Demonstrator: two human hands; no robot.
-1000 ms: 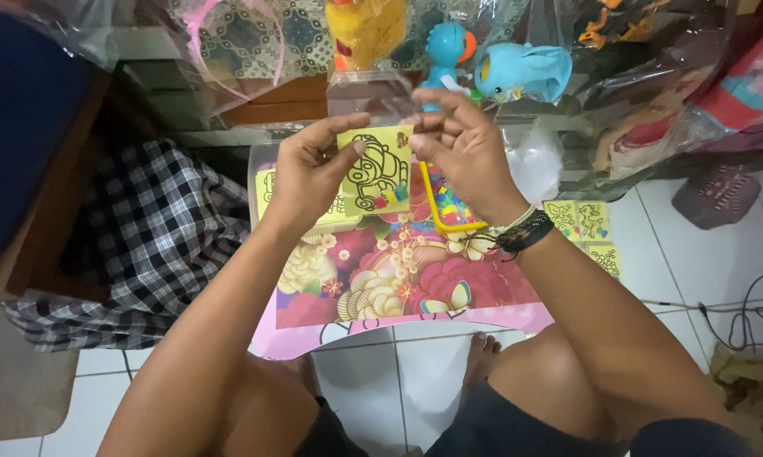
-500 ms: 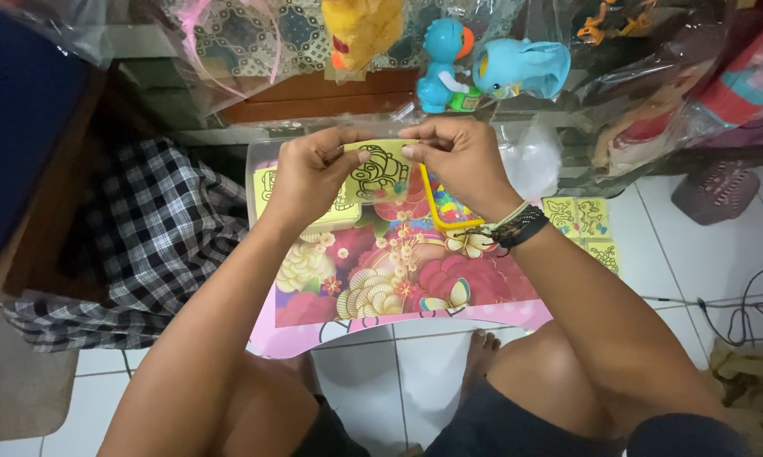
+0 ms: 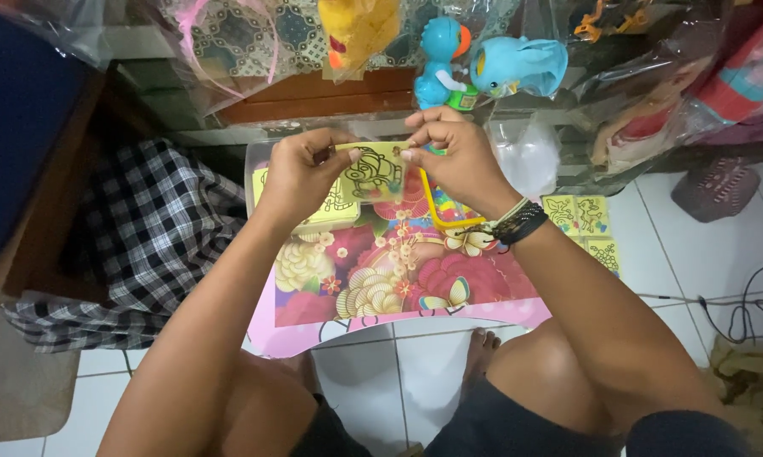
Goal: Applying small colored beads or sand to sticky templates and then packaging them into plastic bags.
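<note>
Both my hands hold one small yellow card with a black line drawing, lifted above a low table with a bright flower print. My left hand pinches the card's left edge. My right hand, with dark bands on its wrist, pinches the card's top right corner. More yellow cards lie in a pile on the table under my left hand. A small yellow-framed tray sits under my right wrist.
Blue plastic toy animals and a yellow toy hang in clear bags beyond the table. A sheet of yellow cards lies on the floor at the right. Checked cloth lies left, cables right. My knees are below.
My hands lifted the yellow card off the pile and drew closer together, now holding it up by its edges.
</note>
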